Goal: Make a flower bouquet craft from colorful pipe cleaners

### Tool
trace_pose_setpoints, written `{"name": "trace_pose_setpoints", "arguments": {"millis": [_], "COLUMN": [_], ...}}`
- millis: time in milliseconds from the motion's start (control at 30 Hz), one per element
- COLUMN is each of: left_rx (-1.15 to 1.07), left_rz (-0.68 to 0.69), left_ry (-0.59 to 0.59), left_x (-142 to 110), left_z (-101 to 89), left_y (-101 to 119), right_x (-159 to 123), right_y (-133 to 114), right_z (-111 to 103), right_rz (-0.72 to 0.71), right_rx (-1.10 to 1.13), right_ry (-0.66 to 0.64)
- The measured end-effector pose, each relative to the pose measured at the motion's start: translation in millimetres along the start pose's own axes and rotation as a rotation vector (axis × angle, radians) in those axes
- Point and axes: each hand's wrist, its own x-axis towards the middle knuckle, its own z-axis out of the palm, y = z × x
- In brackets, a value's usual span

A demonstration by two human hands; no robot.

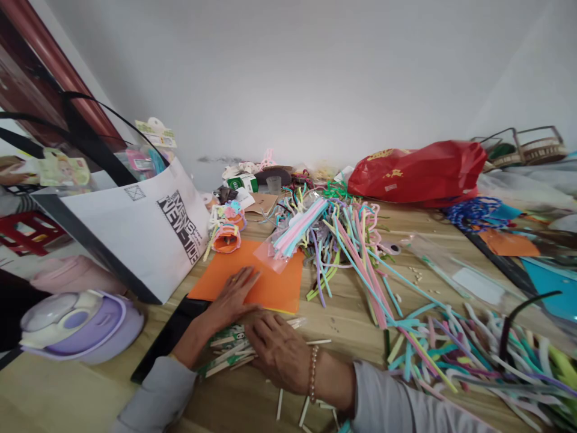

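My left hand (232, 294) lies on an orange sheet (282, 288) with its fingers stretched out over the paper. Just to its right, my right hand (282, 349) wears a beaded bracelet, and its fingers curl downward near the sheet's front edge. Whatever those fingertips press or hold is hidden beneath them. Below and between both hands lie thin pale sticks with green-and-white printed wrapping (229, 352). More short pale sticks (279, 404) are scattered on the wooden table (243, 403) below my right wrist.
Fuzzy pipe cleaners (351, 240) pile up behind the sheet, with another heap (487, 355) at right. A white tote bag (130, 234) and lilac container (85, 325) stand left. A red bag (419, 174) lies at the back. Small orange crafted baskets (226, 239) sit behind the sheet.
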Motion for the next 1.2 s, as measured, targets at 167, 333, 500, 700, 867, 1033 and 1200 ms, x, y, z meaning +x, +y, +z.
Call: {"name": "trace_pose_setpoints", "arguments": {"millis": [167,333,500,700,867,1033,1200], "left_rx": [0.025,0.043,0.079,0.163,0.277,0.218,0.181], "left_rz": [-0.012,0.029,-0.034,-0.276,-0.559,-0.667,-0.658], "left_ry": [0.008,0.019,0.094,0.249,0.314,0.271,0.276], "left_x": [0.5,-1.0,-7.2,-33.7,-65.8,-80.5,-82.2], "left_z": [-0.2,-5.2,-6.4,-22.6,-32.6,-29.9,-27.5], "left_y": [-7.4,-9.6,-6.3,-5.8,-4.8,-12.6,-24.9], "right_x": [-0.6,-0.4,-1.1,-1.3,-1.3,-2.1,-1.8], "right_y": [-0.8,-0.1,0.3,0.6,1.3,2.6,4.0], "right_z": [3.0,3.3,1.8,0.3,1.2,3.9,2.7], "right_rz": [0.018,0.005,0.003,-0.002,0.0,0.002,-0.001], "right_rx": [-0.019,-0.025,-0.021,-0.022,-0.024,-0.004,0.003], "right_ry": [-0.003,0.001,0.002,-0.018,-0.027,-0.025,-0.034]}}
